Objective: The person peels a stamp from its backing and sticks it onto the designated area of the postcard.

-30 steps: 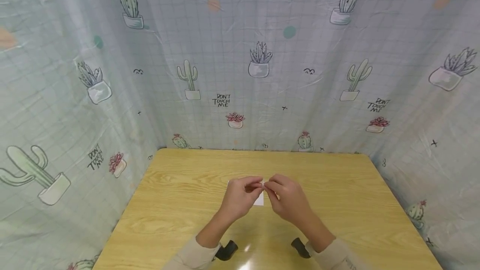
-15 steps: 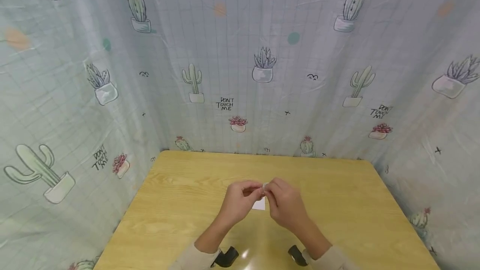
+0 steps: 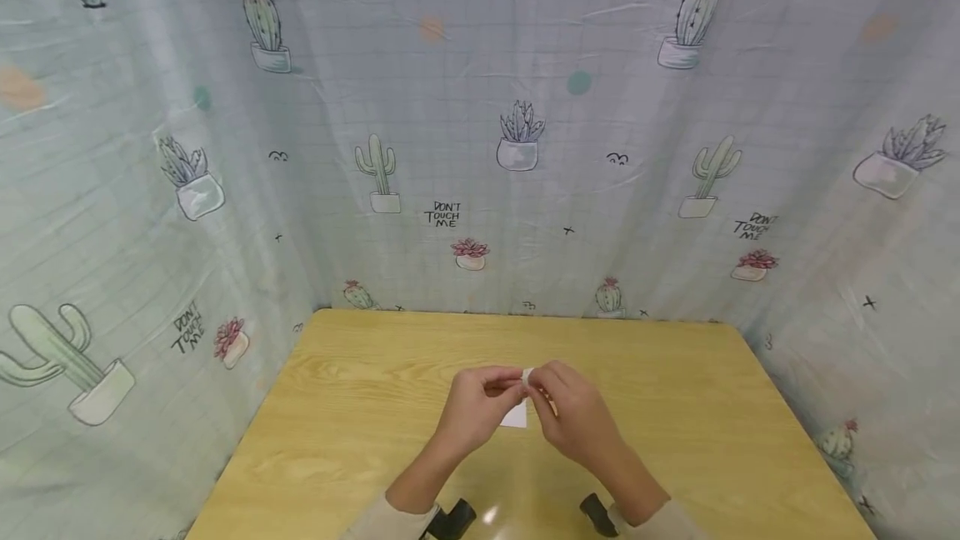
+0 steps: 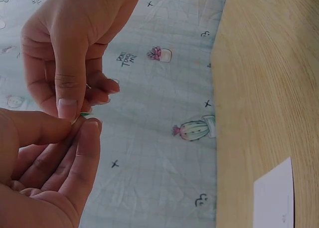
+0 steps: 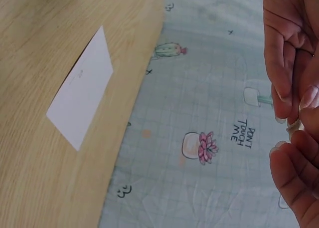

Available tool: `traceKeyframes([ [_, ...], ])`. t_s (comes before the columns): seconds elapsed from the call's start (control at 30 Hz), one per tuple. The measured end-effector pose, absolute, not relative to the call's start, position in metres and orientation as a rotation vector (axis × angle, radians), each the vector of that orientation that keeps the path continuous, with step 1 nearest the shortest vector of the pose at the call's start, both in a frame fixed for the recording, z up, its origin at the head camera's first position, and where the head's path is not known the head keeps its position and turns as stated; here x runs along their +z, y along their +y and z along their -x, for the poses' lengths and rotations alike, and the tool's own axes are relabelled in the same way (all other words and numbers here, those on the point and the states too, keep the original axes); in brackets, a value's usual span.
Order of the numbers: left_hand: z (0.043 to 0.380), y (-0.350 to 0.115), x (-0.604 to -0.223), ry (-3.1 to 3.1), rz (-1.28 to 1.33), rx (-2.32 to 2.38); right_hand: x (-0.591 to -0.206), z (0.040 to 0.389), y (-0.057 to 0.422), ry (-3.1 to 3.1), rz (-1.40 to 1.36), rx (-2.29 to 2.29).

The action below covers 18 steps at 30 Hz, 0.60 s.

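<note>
My left hand (image 3: 480, 407) and right hand (image 3: 577, 411) meet fingertip to fingertip above the table in the head view. Between them is a tiny whitish piece (image 3: 528, 376), thin and mostly covered by the fingers. A green bit (image 4: 84, 114) of it shows in the left wrist view, where the left hand (image 4: 50, 168) is below and the right hand (image 4: 75, 48) above. Both hands pinch it between thumb and fingers. In the right wrist view a twisted-looking pale edge (image 5: 295, 127) peeks out between the fingertips. I cannot tell what kind of thing it is.
Under the hands, a white card (image 5: 82, 88) with a small faint mark lies flat on the wood-grain table (image 3: 360, 407). A cactus-print curtain (image 3: 450, 123) surrounds the table's back and sides. Black wrist devices (image 3: 452, 519) sit at the beige sleeves.
The hands stay together at nearly the same place. The right fingers have shifted a little, and more of the whitish piece now shows above the fingertips. The head view has tilted slightly.
</note>
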<state>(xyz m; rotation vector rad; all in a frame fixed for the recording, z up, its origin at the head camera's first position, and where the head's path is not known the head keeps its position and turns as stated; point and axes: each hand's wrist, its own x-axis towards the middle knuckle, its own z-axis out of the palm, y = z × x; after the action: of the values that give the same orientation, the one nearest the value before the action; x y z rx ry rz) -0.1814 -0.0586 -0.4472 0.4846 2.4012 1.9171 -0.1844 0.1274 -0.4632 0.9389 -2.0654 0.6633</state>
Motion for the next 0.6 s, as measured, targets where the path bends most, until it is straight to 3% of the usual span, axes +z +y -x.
traceKeyframes([
  [0.6, 0.183, -0.058, -0.459, 2.428, -0.468, 1.973, -0.472, 0.184, 0.112, -2.046, -0.778, 0.599],
])
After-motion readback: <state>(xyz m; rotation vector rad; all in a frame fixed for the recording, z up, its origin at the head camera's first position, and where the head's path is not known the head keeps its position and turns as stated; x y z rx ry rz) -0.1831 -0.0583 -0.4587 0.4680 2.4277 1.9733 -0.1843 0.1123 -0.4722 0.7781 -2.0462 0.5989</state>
